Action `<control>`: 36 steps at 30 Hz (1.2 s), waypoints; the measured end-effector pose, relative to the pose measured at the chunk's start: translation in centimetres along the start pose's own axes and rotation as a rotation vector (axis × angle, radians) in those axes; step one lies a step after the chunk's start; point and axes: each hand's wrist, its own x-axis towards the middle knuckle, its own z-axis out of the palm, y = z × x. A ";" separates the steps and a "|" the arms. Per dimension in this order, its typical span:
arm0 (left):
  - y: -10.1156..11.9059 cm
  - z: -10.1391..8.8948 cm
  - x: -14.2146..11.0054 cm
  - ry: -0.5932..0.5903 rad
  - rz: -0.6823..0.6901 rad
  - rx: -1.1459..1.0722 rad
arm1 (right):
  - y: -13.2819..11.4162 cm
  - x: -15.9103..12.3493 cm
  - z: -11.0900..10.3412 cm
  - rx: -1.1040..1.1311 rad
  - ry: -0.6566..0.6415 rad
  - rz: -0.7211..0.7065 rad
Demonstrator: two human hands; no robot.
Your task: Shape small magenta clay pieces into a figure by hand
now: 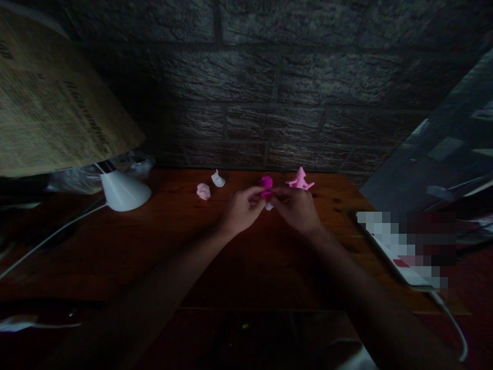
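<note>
seeing a dark stone-block wall (246, 77) across the whole back, in dim light. got a brown wooden worktop (173, 246) running along its foot, reddish where lit, near black toward the front edge. at far left, a newsprint-style paper lampshade (57, 118), tilted, legible "gravure" on it. at far right, a grey panel (423, 154) on a slant, too murky to identify. below that, a flat white-edged device (389, 246) on the right end of the worktop, mostly pixelated out, with a white cable (465, 343) off its near corner.

under the shade, a white conical lamp base (125, 195) with a pale cord (69, 222) trailing left; clear plastic (77, 180) bunched behind it.

at centre, left hand (246, 205) and right hand (298, 208) tip to tip over the worktop, both with fingers pinched together on the magenta piece. can't make out the right fingertips well, in shadow.

just behind the right hand, a pink figure (300, 179), upright, pointed top, side limbs spread. left of the left hand, well apart from it, a pale pink lump (203, 191); just beside that, further back, a white scrap (217, 179), peaked at one corner. between the hands, the magenta piece (266, 182), showing above and below the fingers; directly under it, a small pale bit (268, 206), partly hidden.
</note>
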 end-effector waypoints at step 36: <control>1.1 0.1 -0.3 0.074 0.096 0.363 | -0.8 -0.2 1.5 -0.046 0.114 0.003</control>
